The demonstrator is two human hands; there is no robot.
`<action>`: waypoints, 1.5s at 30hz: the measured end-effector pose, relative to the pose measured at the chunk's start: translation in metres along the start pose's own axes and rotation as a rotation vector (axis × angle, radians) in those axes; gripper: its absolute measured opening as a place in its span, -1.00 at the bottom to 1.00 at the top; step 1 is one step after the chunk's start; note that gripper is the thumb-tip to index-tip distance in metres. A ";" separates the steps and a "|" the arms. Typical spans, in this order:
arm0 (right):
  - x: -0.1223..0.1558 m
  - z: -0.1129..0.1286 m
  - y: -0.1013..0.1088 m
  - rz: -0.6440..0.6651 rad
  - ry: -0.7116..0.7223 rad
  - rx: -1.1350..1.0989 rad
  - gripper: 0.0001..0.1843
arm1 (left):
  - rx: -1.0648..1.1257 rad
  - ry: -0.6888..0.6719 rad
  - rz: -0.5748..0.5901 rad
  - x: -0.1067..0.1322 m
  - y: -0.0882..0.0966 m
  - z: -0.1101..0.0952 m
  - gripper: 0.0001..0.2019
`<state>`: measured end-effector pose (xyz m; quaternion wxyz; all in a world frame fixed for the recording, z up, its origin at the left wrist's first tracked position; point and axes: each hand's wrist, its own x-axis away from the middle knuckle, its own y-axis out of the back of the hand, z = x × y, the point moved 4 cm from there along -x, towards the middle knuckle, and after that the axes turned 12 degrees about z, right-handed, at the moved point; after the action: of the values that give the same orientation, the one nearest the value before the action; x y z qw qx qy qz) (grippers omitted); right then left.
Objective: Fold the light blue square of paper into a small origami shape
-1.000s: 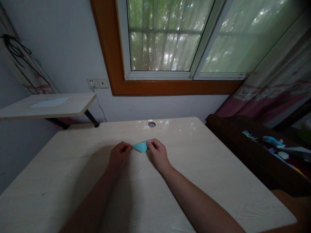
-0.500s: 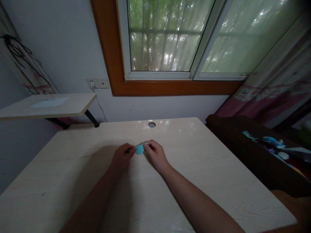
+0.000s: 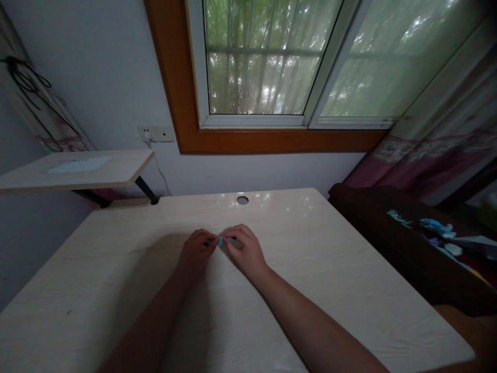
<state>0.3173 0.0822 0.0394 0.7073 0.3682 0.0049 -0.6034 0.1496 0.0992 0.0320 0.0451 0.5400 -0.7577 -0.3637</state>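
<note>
Nearest the camera, two bare forearms run up from the lower edge across a pale wood-grain desk (image 3: 349, 290). At mid-desk the left hand (image 3: 195, 254) and the right hand (image 3: 245, 249) meet, fingertips drawn together, and both pinch a small piece of blue paper (image 3: 221, 241). Only a narrow sliver of the paper shows between the fingers; the rest is covered by them. Each hand is closed narrowly on the paper, thumb against forefinger, with knuckles low over the desk surface. Whether the paper touches the desk cannot be told.

Beyond the hands, a round cable hole (image 3: 243, 200) sits near the far edge of the desk. To the left, a smaller raised shelf (image 3: 124, 173) on a dark bracket carries a flat pale sheet (image 3: 79, 165); any print on it is too small to read. On the wall behind, a white socket plate (image 3: 155, 133) holds a plug with a thin cord hanging down. To the right, a dark wooden frame (image 3: 388, 228) borders a surface with coloured scraps (image 3: 430, 225), blurred. Farthest back, a window (image 3: 272, 62) in an orange-brown frame shows green foliage, with a patterned curtain (image 3: 438, 140) at its right. No legible writing or brand appears.
</note>
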 end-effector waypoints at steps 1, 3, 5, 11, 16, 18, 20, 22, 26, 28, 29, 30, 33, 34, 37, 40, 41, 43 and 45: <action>0.000 0.000 0.000 0.014 0.001 0.011 -0.90 | -0.002 -0.009 0.003 0.000 0.000 -0.001 -0.86; 0.000 0.001 -0.001 0.033 0.004 0.022 -0.91 | -0.015 -0.021 0.006 0.000 0.000 -0.002 -0.86; -0.001 0.002 -0.001 0.035 0.002 0.017 -0.92 | -0.029 -0.025 0.009 0.000 0.000 -0.003 -0.86; -0.001 -0.001 0.000 -0.019 -0.027 -0.037 -0.93 | 0.024 0.024 -0.023 0.001 0.003 0.001 -0.86; -0.001 -0.014 0.012 -0.212 -0.152 -0.051 -0.92 | 0.104 0.133 -0.113 0.004 0.010 0.012 -0.84; -0.001 -0.021 0.016 -0.288 -0.213 -0.065 -0.91 | 0.141 0.171 -0.132 0.004 0.012 0.016 -0.83; -0.001 -0.024 0.017 -0.300 -0.233 -0.095 -0.91 | 0.173 0.186 -0.128 0.004 0.012 0.018 -0.82; -0.002 -0.023 0.013 -0.232 -0.204 -0.138 -0.89 | 0.188 0.181 -0.105 0.004 0.011 0.017 -0.83; -0.003 -0.013 0.002 -0.047 -0.084 -0.189 -0.86 | 0.182 0.151 -0.069 0.002 0.009 0.013 -0.84; -0.002 -0.010 0.000 -0.020 -0.047 -0.186 -0.87 | 0.159 0.145 -0.043 0.002 0.008 0.010 -0.83; -0.002 -0.010 0.000 -0.021 -0.038 -0.181 -0.87 | 0.141 0.141 -0.028 0.001 0.007 0.009 -0.83; -0.001 -0.010 0.001 -0.025 -0.033 -0.175 -0.88 | 0.122 0.133 -0.016 0.001 0.007 0.007 -0.83; -0.001 -0.010 0.001 -0.018 -0.019 -0.159 -0.90 | 0.080 0.090 0.005 0.001 0.005 0.002 -0.82; -0.001 -0.010 0.000 -0.009 -0.016 -0.155 -0.90 | 0.071 0.080 0.013 0.001 0.004 0.001 -0.82; -0.002 -0.008 0.001 0.004 -0.017 -0.143 -0.91 | 0.055 0.083 0.024 0.001 0.003 0.000 -0.81; -0.002 -0.008 0.002 -0.016 -0.034 -0.134 -0.90 | 0.056 0.104 0.007 0.002 0.004 0.002 -0.82; -0.002 -0.008 0.003 -0.029 -0.045 -0.133 -0.90 | 0.060 0.115 -0.004 0.002 0.005 0.003 -0.82; -0.002 -0.010 0.005 -0.068 -0.076 -0.133 -0.88 | 0.073 0.140 -0.037 0.001 0.007 0.006 -0.83; -0.001 -0.014 0.007 -0.107 -0.112 -0.139 -0.87 | 0.105 0.163 -0.074 0.001 0.009 0.009 -0.83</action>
<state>0.3292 0.0903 0.0337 0.6970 0.2831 0.0269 -0.6583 0.1378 0.1038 0.0308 0.0647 0.5970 -0.7491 -0.2798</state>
